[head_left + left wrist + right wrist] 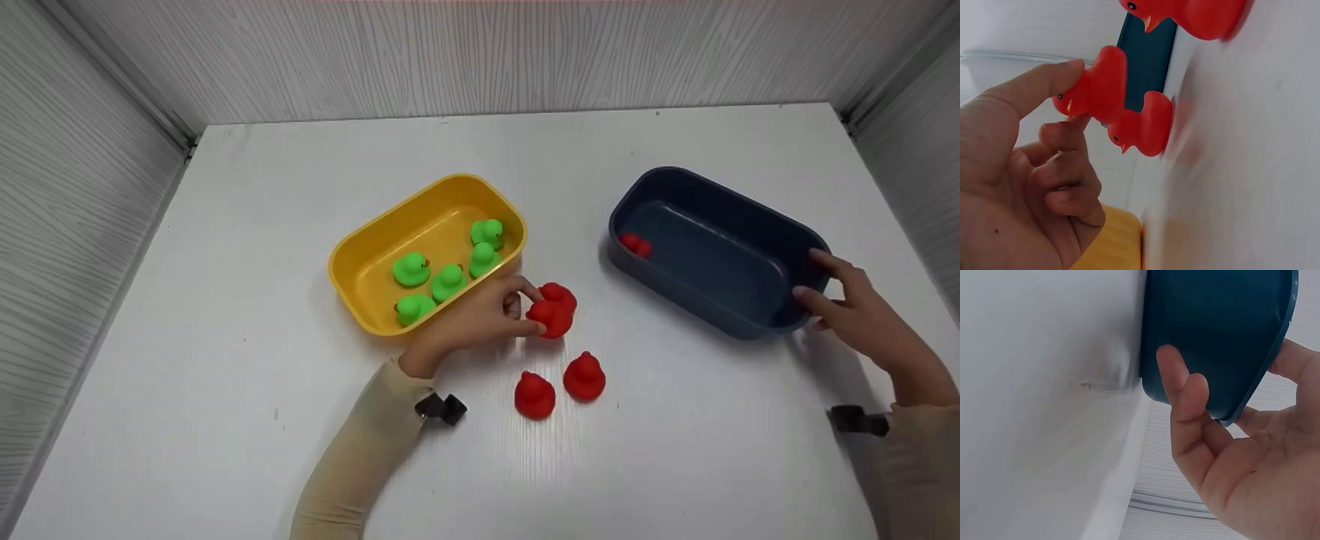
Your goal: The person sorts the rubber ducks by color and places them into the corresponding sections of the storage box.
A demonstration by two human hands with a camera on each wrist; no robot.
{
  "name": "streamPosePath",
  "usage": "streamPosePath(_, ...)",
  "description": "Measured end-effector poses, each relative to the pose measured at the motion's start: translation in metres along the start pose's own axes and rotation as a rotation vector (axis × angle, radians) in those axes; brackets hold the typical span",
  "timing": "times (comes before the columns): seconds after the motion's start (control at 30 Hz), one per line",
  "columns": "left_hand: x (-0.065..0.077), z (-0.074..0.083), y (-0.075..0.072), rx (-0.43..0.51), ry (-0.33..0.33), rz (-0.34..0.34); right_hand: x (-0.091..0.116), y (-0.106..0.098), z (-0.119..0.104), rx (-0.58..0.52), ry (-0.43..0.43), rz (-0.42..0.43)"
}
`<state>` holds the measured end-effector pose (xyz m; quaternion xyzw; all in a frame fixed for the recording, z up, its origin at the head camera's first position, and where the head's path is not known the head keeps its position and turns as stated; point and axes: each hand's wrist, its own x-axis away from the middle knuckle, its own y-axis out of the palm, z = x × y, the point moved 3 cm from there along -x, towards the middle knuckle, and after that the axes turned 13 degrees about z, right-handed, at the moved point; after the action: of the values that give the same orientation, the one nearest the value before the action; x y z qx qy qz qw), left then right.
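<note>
My left hand (484,311) pinches a red toy duck (1100,90) between thumb and index finger, its other fingers curled in toward the palm. In the left wrist view, the held duck appears lifted off the table. Right behind it stands another red duck (561,294). At the right, my right hand (862,319) grips the corner of the dark blue bin (712,247), thumb and fingers on either side of its rim (1266,368). Inside that bin's left end shows something red (635,244), partly hidden by the near wall.
A yellow bin (390,232) holding several green ducks (412,269) is beside my left hand. Nearer to me, two more red ducks, one left (535,396) and one right (585,377), sit on the white table (240,420). Panels (480,60) enclose the table's back and sides.
</note>
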<state>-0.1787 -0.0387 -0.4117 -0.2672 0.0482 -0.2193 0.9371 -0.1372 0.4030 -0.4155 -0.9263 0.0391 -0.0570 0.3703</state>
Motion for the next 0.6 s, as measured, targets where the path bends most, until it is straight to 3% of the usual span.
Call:
streamPosePath(0.2,-0.004,0.012,-0.003,0.152,-0.016,0.054,-0.001,0.000,-0.001,0.008,0.002,-0.011)
streamPosePath(0.37,-0.013,0.031,-0.005,0.178,-0.032,0.084,0.000,0.000,-0.001,0.025,0.008,-0.013)
streamPosePath(0.6,-0.027,0.062,-0.007,0.260,0.017,0.140,0.001,-0.001,0.002,0.014,0.012,-0.022)
